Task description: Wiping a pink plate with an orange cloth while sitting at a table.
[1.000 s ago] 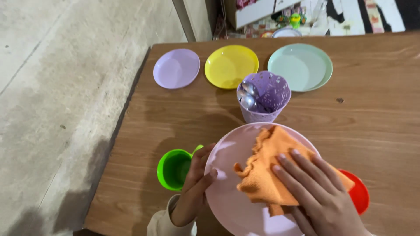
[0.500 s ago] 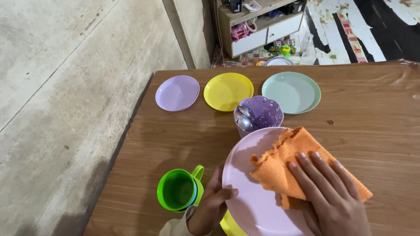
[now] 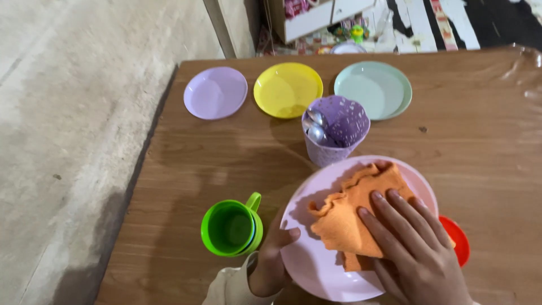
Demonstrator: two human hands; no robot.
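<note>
Midway through wiping: left hand gripping pink plate at near worktop edge, right hand flat, pressing orange cloth onto it. Three far plates apparently untouched.

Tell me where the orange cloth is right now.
In the head view, the orange cloth lies on the pink plate at lower right, pressed under the right hand, just below the purple cup.

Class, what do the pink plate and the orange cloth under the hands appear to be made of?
Round pink plate: probably plastic, going by its smooth, faintly glossy, evenly coloured surface. Crumpled orange cloth: soft woven or microfibre fabric, matte, with folds and wavy edges.
</note>
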